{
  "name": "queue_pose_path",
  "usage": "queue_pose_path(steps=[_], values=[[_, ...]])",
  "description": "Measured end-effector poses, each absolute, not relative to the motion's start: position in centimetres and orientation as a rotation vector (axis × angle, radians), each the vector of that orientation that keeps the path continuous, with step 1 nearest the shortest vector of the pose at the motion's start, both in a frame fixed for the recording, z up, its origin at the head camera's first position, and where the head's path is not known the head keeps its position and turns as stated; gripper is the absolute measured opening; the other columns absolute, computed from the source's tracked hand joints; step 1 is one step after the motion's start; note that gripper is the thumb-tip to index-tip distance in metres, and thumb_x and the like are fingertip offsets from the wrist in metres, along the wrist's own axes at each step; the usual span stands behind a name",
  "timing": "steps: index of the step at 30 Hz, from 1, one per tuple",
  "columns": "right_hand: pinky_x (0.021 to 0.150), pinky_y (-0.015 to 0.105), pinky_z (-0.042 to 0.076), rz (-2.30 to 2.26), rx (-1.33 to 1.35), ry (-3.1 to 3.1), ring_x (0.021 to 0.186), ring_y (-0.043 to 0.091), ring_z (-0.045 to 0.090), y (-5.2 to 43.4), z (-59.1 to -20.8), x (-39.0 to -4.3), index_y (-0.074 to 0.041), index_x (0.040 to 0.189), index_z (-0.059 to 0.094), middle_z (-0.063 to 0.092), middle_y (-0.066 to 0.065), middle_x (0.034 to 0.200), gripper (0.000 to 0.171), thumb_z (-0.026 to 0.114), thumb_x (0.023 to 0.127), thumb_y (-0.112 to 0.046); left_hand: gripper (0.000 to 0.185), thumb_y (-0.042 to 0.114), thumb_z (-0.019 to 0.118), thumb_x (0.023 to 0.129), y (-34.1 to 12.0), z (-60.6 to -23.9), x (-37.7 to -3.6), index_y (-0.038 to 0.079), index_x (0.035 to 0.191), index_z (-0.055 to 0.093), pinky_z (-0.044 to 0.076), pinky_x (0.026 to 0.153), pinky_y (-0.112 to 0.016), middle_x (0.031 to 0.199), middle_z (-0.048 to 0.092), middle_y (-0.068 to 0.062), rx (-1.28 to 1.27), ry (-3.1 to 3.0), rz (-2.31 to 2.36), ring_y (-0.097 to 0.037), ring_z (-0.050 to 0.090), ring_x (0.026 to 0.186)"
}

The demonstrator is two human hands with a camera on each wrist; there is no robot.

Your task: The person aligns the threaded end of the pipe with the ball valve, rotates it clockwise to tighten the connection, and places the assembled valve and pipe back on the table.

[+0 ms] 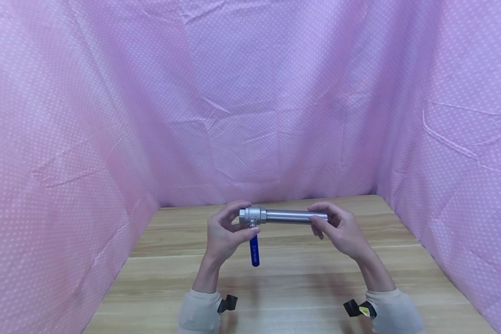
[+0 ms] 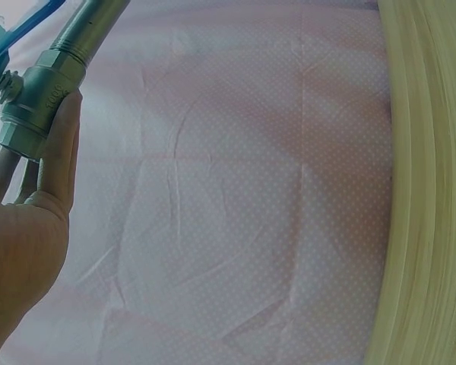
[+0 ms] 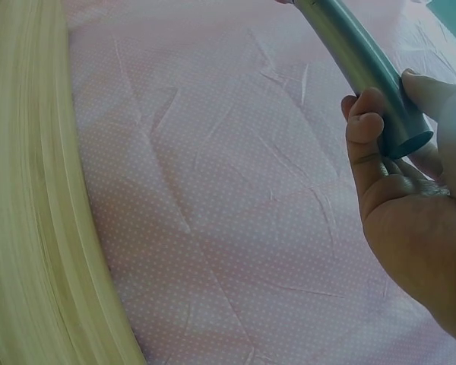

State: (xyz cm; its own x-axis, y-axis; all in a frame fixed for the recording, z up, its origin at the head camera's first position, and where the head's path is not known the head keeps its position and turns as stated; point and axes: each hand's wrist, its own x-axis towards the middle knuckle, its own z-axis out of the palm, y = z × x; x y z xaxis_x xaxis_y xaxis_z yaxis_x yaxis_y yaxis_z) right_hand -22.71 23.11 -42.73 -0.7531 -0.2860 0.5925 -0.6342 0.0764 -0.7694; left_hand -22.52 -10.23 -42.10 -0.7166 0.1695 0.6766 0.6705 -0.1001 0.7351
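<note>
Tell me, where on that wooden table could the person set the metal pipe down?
Bare wood lies on the table between the left hand and the pink cloth wall, between the right hand and the other wall, and near the sleeves. It is crowded only mid-table, where both hands grip the valve and pipe.

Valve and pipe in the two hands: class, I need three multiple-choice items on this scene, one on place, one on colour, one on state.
1. Where is the valve on the pipe?
A. at the end by the left hand
B. at the end by the right hand
C. at the middle

2. What colour is the valve's lever handle?
A. red
B. blue
C. yellow

3. How is the assembly held?
A. lying on the table
B. in one hand only
C. lifted above the table, a hand at each end

Answers:
1 A: the left hand has its grip around the valve body.
2 B: the lever hanging down is blue.
3 C: the right hand pinches the pipe's free end.
</note>
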Motion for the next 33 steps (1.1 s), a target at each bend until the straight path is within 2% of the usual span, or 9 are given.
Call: queue_pose_path(steps=[7, 14, 17, 21, 24, 27, 33], values=[[0.052, 0.026, 0.056, 1.755, 0.935, -2.071, 0.064, 0.013, 0.063, 23.2, -42.83, -22.72, 0.005, 0.135, 0.067, 0.068, 0.007, 0.08, 0.03, 0.069, 0.105, 0.009, 0.061, -0.016, 0.088, 0.08, -10.2, -42.23, -22.62, -0.012, 0.138, 0.069, 0.074, 0.097, -0.04, 0.137, 0.069, -0.004, -0.91, -1.817, -1.87, -0.014, 0.074, 0.123], [0.059, 0.026, 0.062, 1.738, 0.97, -2.073, 0.07, 0.009, 0.067, 23.3, -42.83, -22.71, 0.004, 0.138, 0.066, 0.07, 0.005, 0.087, 0.038, 0.071, 0.102, 0.012, 0.062, -0.016, 0.088, 0.079, -10.25, -42.29, -22.59, -0.01, 0.138, 0.069, 0.074, 0.097, -0.039, 0.136, 0.07, 0.0, -0.903, -1.818, -1.86, -0.013, 0.075, 0.122], [0.06, 0.026, 0.062, 1.749, 0.97, -2.071, 0.071, 0.007, 0.067, 23.33, -42.89, -22.72, 0.005, 0.138, 0.065, 0.07, 0.004, 0.087, 0.038, 0.071, 0.101, 0.013, 0.062, -0.015, 0.088, 0.08, -10.22, -42.32, -22.62, -0.012, 0.138, 0.068, 0.074, 0.097, -0.04, 0.136, 0.07, -0.009, -0.904, -1.822, -1.855, -0.013, 0.075, 0.122], [0.059, 0.025, 0.062, 1.742, 0.954, -2.076, 0.071, 0.005, 0.067, 23.36, -42.94, -22.69, 0.006, 0.137, 0.066, 0.069, 0.0, 0.087, 0.038, 0.071, 0.101, 0.013, 0.063, -0.015, 0.088, 0.079, -10.14, -42.35, -22.67, -0.016, 0.138, 0.066, 0.073, 0.097, -0.04, 0.138, 0.065, -0.032, -0.911, -1.824, -1.854, -0.014, 0.075, 0.123], [0.059, 0.025, 0.062, 1.734, 0.944, -2.085, 0.071, 0.005, 0.067, 23.34, -42.91, -22.64, 0.007, 0.137, 0.066, 0.069, -0.001, 0.087, 0.037, 0.072, 0.101, 0.013, 0.063, -0.016, 0.088, 0.079, -10.1, -42.36, -22.65, -0.017, 0.138, 0.066, 0.073, 0.097, -0.04, 0.138, 0.061, -0.041, -0.913, -1.825, -1.853, -0.013, 0.074, 0.123], [0.06, 0.025, 0.063, 1.735, 0.938, -2.095, 0.071, 0.005, 0.067, 23.32, -42.88, -22.6, 0.007, 0.136, 0.066, 0.069, 0.0, 0.087, 0.036, 0.072, 0.101, 0.012, 0.062, -0.015, 0.089, 0.079, -10.09, -42.39, -22.62, -0.015, 0.138, 0.067, 0.074, 0.097, -0.04, 0.138, 0.06, -0.041, -0.912, -1.83, -1.842, -0.013, 0.074, 0.123], [0.06, 0.026, 0.063, 1.738, 0.934, -2.124, 0.069, 0.008, 0.067, 23.33, -43.0, -22.63, 0.004, 0.136, 0.067, 0.069, 0.002, 0.085, 0.034, 0.072, 0.103, 0.01, 0.059, -0.012, 0.09, 0.08, -10.16, -42.58, -22.54, -0.008, 0.136, 0.071, 0.073, 0.098, -0.04, 0.139, 0.067, -0.031, -0.896, -1.876, -1.816, -0.013, 0.075, 0.124]])
